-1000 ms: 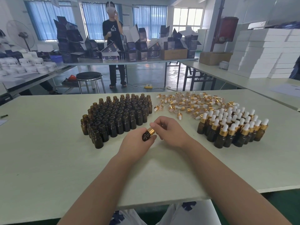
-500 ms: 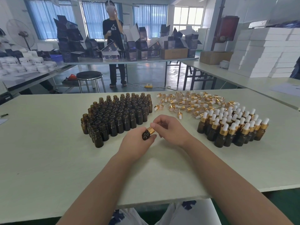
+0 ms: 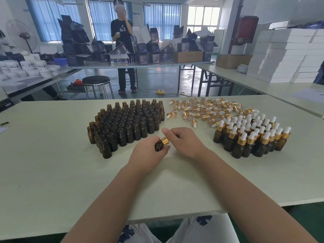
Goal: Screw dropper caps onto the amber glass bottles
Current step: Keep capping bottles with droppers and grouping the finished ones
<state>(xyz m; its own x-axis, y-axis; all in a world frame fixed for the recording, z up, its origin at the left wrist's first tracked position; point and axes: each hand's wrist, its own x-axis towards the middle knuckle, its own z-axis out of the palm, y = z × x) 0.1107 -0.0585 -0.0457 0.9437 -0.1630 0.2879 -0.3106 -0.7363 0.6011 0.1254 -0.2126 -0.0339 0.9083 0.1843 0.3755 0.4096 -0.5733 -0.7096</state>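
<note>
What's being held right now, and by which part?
One amber bottle: left hand grips its body, right hand pinches the dropper cap on its neck.

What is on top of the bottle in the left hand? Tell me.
A gold dropper cap sits on the bottle; the right hand grips it, hiding the cap's far end.

arms: both forearms (image 3: 108, 199) bare | lap: white garment (image 3: 206, 232) with scattered dark blue patches (image 3: 203, 220)
</note>
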